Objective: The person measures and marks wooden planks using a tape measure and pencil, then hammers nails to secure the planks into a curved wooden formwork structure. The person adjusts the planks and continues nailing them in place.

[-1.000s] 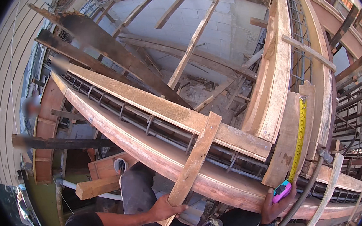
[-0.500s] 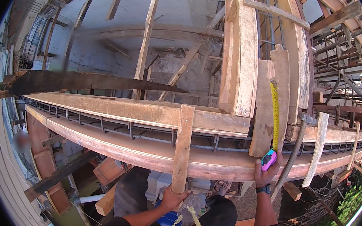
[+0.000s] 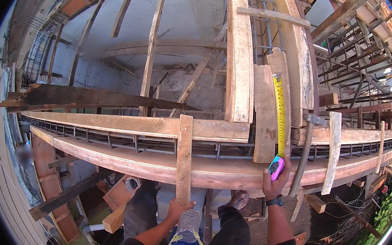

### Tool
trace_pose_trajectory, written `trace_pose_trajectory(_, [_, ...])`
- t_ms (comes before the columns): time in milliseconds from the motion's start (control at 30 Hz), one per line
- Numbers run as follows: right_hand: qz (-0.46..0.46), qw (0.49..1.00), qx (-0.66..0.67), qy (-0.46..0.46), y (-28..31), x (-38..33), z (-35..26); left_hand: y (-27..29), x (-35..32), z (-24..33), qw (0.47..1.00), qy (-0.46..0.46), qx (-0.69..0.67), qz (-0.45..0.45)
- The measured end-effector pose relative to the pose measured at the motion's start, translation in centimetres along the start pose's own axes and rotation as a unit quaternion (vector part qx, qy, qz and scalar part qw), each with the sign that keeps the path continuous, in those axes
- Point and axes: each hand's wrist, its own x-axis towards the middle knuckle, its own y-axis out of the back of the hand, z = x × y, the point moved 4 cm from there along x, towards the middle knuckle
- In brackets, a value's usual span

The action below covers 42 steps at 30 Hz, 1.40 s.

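I am standing over a long timber beam form (image 3: 121,162) that runs across in front of me, its near side board (image 3: 228,175) and far side board (image 3: 125,123) set apart with steel rebar (image 3: 109,138) lying in the trough between them. A short wooden cleat (image 3: 184,157) lies across both boards, and my left hand (image 3: 179,210) grips its lower end. A second cross piece (image 3: 331,152) spans the boards further to my right. An upright plank (image 3: 266,113) stands against the far side of the form; my right hand (image 3: 275,180) holds a pink tape measure (image 3: 275,167) at the near board, its yellow blade (image 3: 279,114) running up along that plank. What looks like a hammer (image 3: 308,147) leans on the form just beside it.
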Motion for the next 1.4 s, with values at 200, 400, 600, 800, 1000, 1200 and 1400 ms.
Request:
trace_pose_trajectory(200, [-0.083,0.883,0.279,-0.369,-2.3,-4.8,-8.1,-0.1,0.0,0.5,0.999,0.036,-0.026,-0.025])
trace_pose_trajectory(400, [-0.070,0.851,0.286,-0.435,-6.2,-8.2,-13.6,0.7,0.3,1.0,0.987,0.096,-0.032,-0.123])
trace_pose_trajectory(600, [-0.062,0.855,0.252,-0.448,-7.3,-9.0,-15.9,7.1,-0.6,9.3,0.984,-0.122,0.123,0.048])
trace_pose_trajectory(800, [-0.095,0.880,0.247,-0.395,-7.3,-8.3,-18.1,0.9,1.3,25.5,0.963,-0.246,0.045,-0.105])
trace_pose_trajectory(1000, [-0.120,0.836,0.296,-0.447,-7.5,-8.8,-18.8,-5.1,0.6,32.6,0.944,-0.277,0.038,-0.175])
trace_pose_trajectory(1200, [-0.118,0.840,0.269,-0.456,-7.3,-9.2,-18.6,-3.9,0.2,31.4,0.946,-0.268,0.097,-0.151])
trace_pose_trajectory(1400, [-0.095,0.825,0.260,-0.493,-7.5,-10.6,-18.3,-3.5,0.1,29.7,0.948,-0.248,0.118,-0.161])
